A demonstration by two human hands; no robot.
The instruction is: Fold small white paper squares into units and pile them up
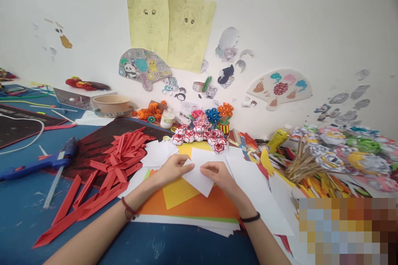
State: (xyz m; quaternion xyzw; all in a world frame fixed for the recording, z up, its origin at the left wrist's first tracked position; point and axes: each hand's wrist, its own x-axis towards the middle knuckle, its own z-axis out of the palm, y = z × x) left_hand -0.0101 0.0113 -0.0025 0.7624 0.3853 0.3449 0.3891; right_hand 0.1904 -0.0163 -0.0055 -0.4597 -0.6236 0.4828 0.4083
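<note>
A small white paper square [202,181] is held between both hands in the middle of the view. My left hand [175,169] pinches its upper left edge between thumb and fingers. On the other side, my right hand [219,174] pinches the sheet near its right edge. Below it lie a yellow sheet [174,195] and an orange sheet [152,203], stacked on more white and green paper. More white sheets [158,153] lie beyond my left hand, and large white sheets [258,186] lie to the right of my right hand.
Folded red paper strips [121,157] are piled at left, beside a blue glue gun [59,160]. Red-and-white paper flowers [199,134] stand at the back, with a glue bottle [167,119] nearby. Wrapped paper bouquets [336,149] and a yellow bottle [277,138] crowd the right.
</note>
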